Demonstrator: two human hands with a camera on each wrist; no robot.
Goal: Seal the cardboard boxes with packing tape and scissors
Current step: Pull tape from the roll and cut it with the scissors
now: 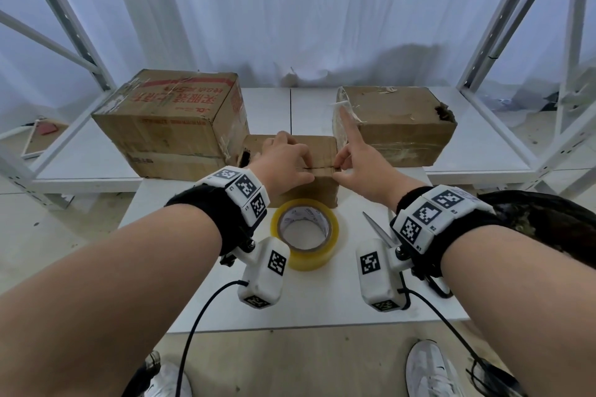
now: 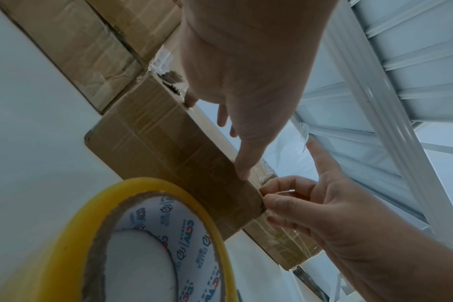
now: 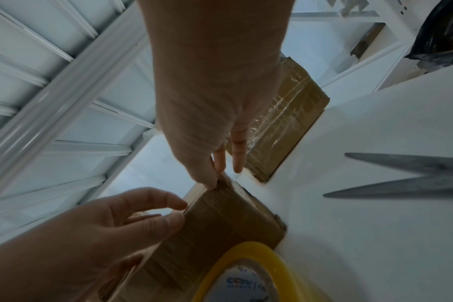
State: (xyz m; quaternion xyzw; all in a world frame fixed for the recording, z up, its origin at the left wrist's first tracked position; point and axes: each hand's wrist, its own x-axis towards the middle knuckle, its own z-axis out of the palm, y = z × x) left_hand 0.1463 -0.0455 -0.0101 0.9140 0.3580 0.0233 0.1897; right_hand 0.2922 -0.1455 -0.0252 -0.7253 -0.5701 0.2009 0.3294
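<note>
A small box (image 1: pixel 317 151) sits mid-table (image 1: pixel 322 306) between two larger boxes behind: one left (image 1: pixel 171 126), one right (image 1: pixel 400 126). Tape roll (image 1: pixel 304 234) lies before it, scissors (image 1: pixel 379 230) apparently right of the roll.

Three boxes (image 1: pixel 171 119), one tape roll (image 1: pixel 304 234), one scissors (image 1: pixel 379 230)

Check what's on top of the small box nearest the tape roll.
On the small box: the left hand pressing its top, the right hand pinching something at its right edge. Top under the left hand is hidden.
</note>
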